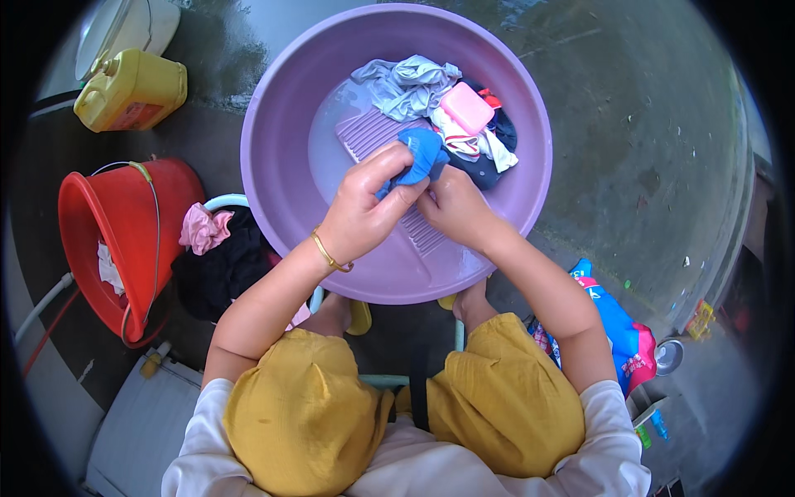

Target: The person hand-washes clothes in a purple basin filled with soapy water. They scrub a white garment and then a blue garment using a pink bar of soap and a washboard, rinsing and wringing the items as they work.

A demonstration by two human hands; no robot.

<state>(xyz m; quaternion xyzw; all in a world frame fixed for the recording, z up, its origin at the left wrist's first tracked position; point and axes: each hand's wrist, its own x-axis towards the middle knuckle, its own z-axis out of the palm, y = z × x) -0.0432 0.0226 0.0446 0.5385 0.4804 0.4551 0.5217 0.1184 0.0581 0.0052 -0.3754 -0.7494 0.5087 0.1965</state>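
Both hands hold a blue cloth [421, 155] over the large purple plastic washtub [276, 149]. My left hand [369, 202], with a gold bracelet at the wrist, grips its left side between thumb and fingers. My right hand [456, 202] is closed on its lower right part, though its fingertips are hidden. Beneath them is the ribbed washboard [366, 135] moulded into the tub, with cloudy water [326, 161] to its left. Wet clothes lie on the tub's far right side: a light grey-blue garment [410, 84], a white one with red trim [459, 140], and dark ones. A pink soap box [467, 108] rests on them.
To the left are a red bucket [180, 192] tipped toward me with white cloth inside, a yellow jerrycan [140, 90], and a basin of dark clothes [220, 270] topped by a pink cloth [205, 228]. A blue and pink bag [615, 323] lies right of my legs on the wet floor.
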